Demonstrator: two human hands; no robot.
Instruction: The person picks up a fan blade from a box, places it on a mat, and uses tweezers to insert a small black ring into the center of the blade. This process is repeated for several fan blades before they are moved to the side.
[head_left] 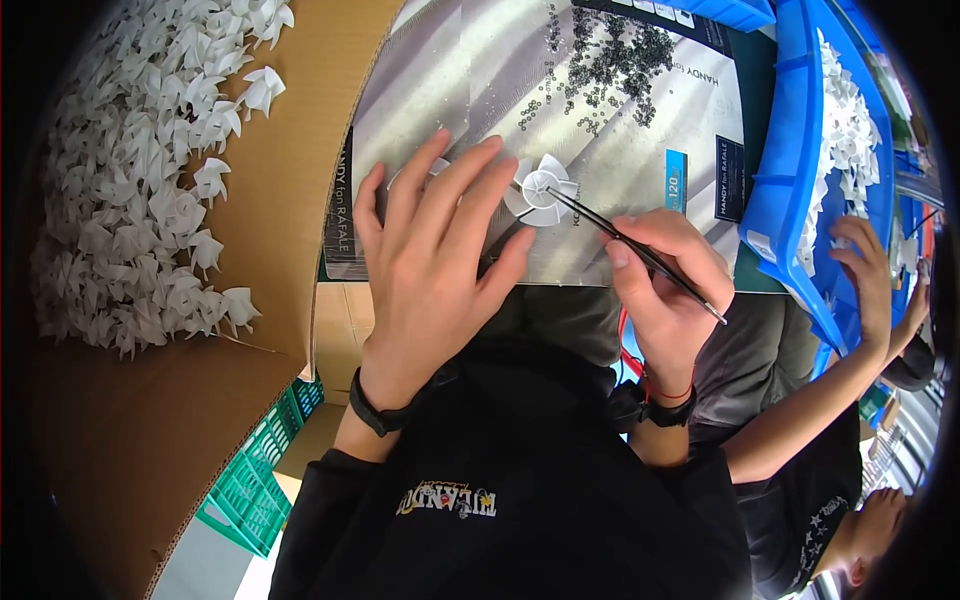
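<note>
A small white fan wheel (537, 188) lies on a printed cardboard sheet (640, 170). My right hand (668, 280) pinches black tweezers (640, 248) between thumb and fingers, and their tips meet the wheel near its hub. Palm down, my left hand (425, 245) is spread just left of the wheel, its fingers stretched out. Whether its fingertips touch the wheel I cannot tell. Part of another white piece (437, 167) shows between its fingers. Many tiny black rings (625, 60) are scattered at the far side of the sheet.
At the left stands a large cardboard box (290, 170) heaped with white fan wheels (140, 220). A blue bin (785, 150) at the right holds more white pieces (845, 125); a co-worker's hand (862, 265) reaches into it. Below the box is a green crate (248, 495).
</note>
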